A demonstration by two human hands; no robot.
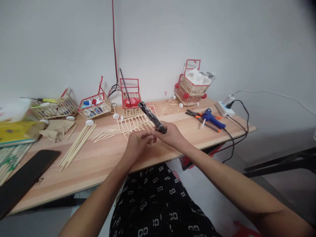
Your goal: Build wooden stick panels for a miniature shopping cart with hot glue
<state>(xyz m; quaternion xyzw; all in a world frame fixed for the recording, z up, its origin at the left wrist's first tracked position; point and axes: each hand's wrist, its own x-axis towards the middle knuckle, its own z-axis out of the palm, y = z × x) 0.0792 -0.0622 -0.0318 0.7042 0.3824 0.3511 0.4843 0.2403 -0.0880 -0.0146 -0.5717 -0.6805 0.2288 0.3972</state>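
My right hand (170, 133) is closed around a black utility knife (152, 117), which points up and away to the left; its blade cannot be made out. Touching it at the fingertips, my left hand (139, 142) is pinched on a thin wooden stick (151, 143), mostly hidden by the fingers. Both hands are over the table's front part. Just beyond them lies a flat lattice frame (134, 124) of glued wooden sticks. Short cut sticks (105, 135) are scattered left of the frame, and a bundle of longer sticks (77, 146) lies farther left.
Small stick-built carts with red handles (130, 102) line the wall; one at right (194, 85) holds white material. A blue glue gun (213, 119), pliers (195, 114) and a power strip (224, 108) with cables sit at right. A black phone-like slab (27, 177) lies at left on the wooden table (98, 171).
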